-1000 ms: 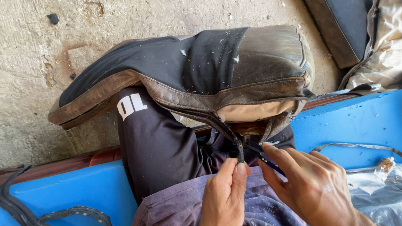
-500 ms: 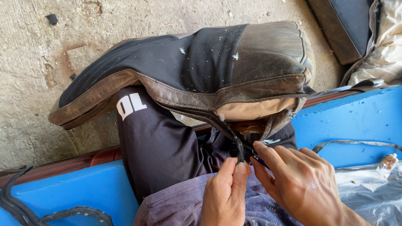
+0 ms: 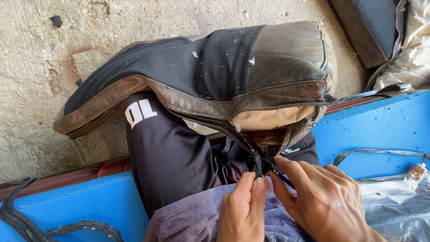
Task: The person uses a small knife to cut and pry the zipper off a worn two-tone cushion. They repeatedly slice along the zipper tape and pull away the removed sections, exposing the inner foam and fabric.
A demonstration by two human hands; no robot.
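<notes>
fingers of my left hand point(image 3: 244, 210) pinching black piping point(image 3: 251, 152), my right hand point(image 3: 322, 201) gripping blue tool point(image 3: 280, 174), seat cushion point(image 3: 215, 80) across lap

Clear plastic bag point(image 3: 394, 206), lower right

Floor: rough grey concrete point(image 3: 36, 67), sunlit, far and left — bright blue foam slabs point(image 3: 380, 130) near, left and right.

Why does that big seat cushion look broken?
The black and brown seat cushion is worn: its lower seam gapes, showing pale foam. A dark piping strip hangs loose, pinched by the left hand. The right hand holds a thin dark tool against it. White flecks dot the top.
</notes>
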